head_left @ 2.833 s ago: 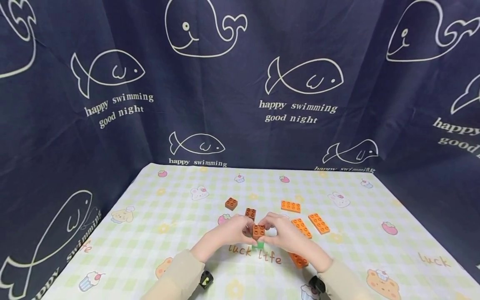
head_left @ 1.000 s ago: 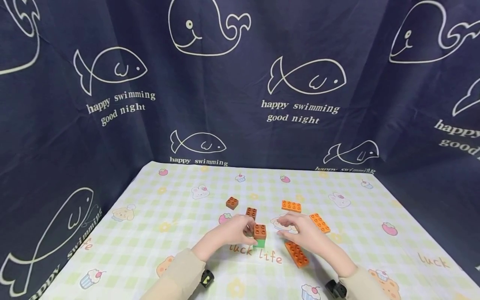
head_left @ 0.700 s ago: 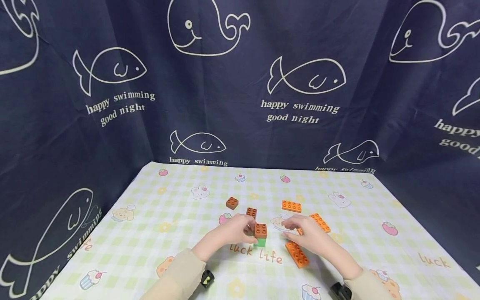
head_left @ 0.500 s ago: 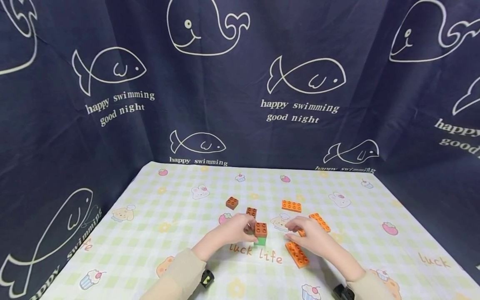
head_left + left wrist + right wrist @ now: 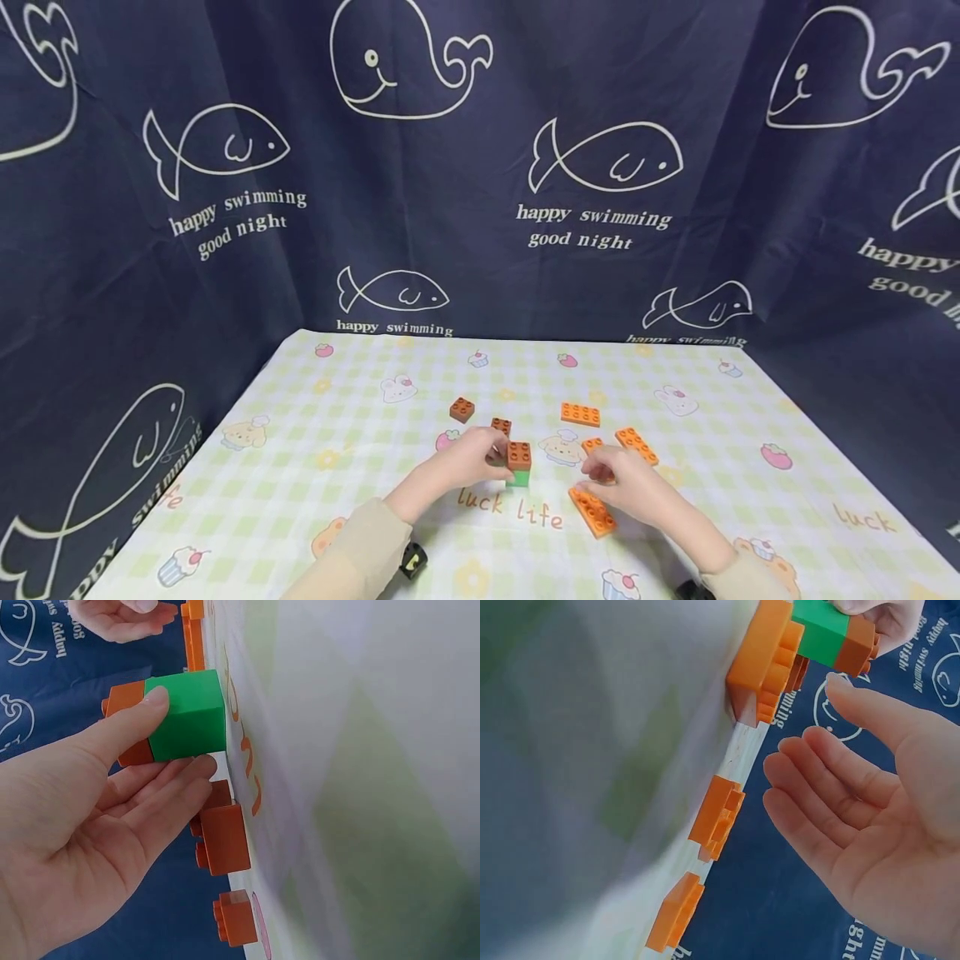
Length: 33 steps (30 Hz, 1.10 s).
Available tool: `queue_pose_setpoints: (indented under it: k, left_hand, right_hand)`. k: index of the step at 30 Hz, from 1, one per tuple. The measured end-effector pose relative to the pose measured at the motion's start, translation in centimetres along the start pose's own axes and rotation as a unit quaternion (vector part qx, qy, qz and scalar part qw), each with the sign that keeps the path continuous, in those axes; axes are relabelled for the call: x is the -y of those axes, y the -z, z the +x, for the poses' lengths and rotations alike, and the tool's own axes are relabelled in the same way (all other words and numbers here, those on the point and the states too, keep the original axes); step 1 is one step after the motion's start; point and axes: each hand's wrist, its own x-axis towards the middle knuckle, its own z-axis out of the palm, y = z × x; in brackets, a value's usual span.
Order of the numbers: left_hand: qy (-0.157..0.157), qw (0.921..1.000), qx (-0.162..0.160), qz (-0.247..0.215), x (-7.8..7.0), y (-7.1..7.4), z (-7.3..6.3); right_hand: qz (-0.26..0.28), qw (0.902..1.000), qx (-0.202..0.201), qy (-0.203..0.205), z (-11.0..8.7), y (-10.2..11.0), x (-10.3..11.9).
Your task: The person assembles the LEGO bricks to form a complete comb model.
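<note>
On the checked cloth stands a small stack, a brown toy brick (image 5: 519,454) on top of a green toy brick (image 5: 196,716). My left hand (image 5: 474,460) pinches it from the left, the thumb lying across the seam between the two bricks. My right hand (image 5: 626,479) holds nothing; in the right wrist view its fingers are slightly bent and spread from the thumb. It hovers over the orange bricks, partly hiding one orange brick (image 5: 592,445). Another orange brick (image 5: 592,512) lies just in front of that hand.
Two more orange bricks lie farther off, one brick (image 5: 581,414) at the back and one brick (image 5: 637,446) to the right. Beyond my left hand are a brown brick (image 5: 501,426) and a separate brown brick (image 5: 462,409). A dark blue curtain (image 5: 480,225) encloses the table.
My right hand has let go of the stack and moved right, over the orange bricks. My left hand has stayed at the stack.
</note>
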Motion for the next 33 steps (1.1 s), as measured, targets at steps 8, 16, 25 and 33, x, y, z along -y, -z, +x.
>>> queue_pose_setpoints:
  k: [8, 16, 25, 33]
  left_hand:
    - [0.003, 0.9999, -0.006, -0.009, 0.3, -0.2, 0.2]
    - [0.002, 0.9998, -0.007, -0.018, 0.5, -0.3, 0.3]
    - [-0.001, 0.9998, -0.007, -0.017, 0.6, -0.4, 0.4]
    - [-0.005, 0.9998, -0.006, -0.017, 0.6, -0.4, 0.3]
  right_hand:
    - [0.006, 0.9997, 0.017, -0.016, -0.4, -0.6, -0.4]
    - [0.001, 0.9997, 0.017, -0.017, -0.5, -0.8, -0.6]
    - [-0.009, 0.9992, 0.018, -0.035, -0.7, -0.9, -0.4]
    - [-0.006, 0.9976, 0.041, -0.057, -0.8, -1.2, -0.3]
